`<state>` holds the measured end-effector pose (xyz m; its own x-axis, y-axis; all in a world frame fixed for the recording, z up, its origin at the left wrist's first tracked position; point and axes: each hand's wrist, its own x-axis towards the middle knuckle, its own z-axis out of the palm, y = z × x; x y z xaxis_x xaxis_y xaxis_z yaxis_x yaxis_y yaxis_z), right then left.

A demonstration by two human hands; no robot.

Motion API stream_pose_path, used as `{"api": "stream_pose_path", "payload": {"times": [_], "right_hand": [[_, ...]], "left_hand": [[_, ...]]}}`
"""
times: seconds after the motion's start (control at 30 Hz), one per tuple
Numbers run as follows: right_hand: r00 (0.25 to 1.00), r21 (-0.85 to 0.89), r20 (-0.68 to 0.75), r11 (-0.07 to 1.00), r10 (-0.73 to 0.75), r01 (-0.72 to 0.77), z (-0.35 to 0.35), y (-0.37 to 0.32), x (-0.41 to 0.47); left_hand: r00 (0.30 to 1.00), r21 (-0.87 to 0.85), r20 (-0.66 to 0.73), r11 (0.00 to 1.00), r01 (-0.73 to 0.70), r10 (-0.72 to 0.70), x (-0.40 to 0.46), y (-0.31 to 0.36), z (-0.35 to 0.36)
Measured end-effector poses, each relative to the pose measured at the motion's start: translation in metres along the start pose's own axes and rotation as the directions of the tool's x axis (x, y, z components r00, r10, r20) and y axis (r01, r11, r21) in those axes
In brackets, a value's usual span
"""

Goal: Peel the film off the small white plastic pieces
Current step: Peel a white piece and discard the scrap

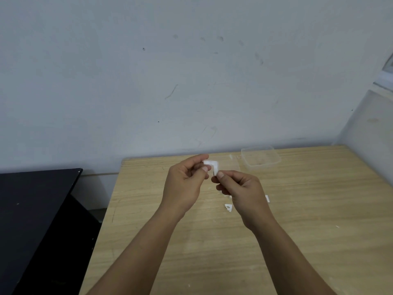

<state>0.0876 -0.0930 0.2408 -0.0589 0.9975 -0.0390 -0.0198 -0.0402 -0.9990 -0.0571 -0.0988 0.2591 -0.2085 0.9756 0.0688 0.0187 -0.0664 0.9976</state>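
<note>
Both hands meet above the far half of the table (297, 241), each gripping one end of a small white L-shaped plastic piece (212, 165). From the head camera, the left hand (185, 184) has its fingers curled, thumb and forefinger pinching the horizontal arm of the piece at its 9 o'clock end. The right hand (240, 188) sits just at 4 o'clock from the piece, fingers curled too, thumb and forefinger pinching the lower tip of the vertical arm. Whether film is lifting from the piece is too small to tell. On the table below the right hand lie small white scraps: one (228, 207) at 6 o'clock from the hands and another (267, 198) at 3 o'clock from the right wrist, partly hidden by it. A clear plastic container (261, 159) stands open at the table's far edge, at 2 o'clock from the hands, near the pale wall (148, 81). A black surface (32, 220) lies at 9 o'clock, apart from the table.
</note>
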Motion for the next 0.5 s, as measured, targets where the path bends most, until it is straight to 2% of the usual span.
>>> {"api": "stream_pose_path", "payload": {"times": [0.2, 0.5], "right_hand": [[1.0, -0.002, 0.005, 1.0, -0.021, 0.021, 0.0011, -0.0005, -0.0008], [1.0, 0.031, 0.01, 0.999, -0.027, 0.027, 0.0, 0.0003, -0.003]], "left_hand": [[0.998, 0.034, 0.005, 0.998, -0.055, 0.055, 0.0016, -0.0031, -0.0008], [0.998, 0.046, -0.019, 0.997, -0.062, 0.063, 0.0002, -0.0038, -0.0016]]}}
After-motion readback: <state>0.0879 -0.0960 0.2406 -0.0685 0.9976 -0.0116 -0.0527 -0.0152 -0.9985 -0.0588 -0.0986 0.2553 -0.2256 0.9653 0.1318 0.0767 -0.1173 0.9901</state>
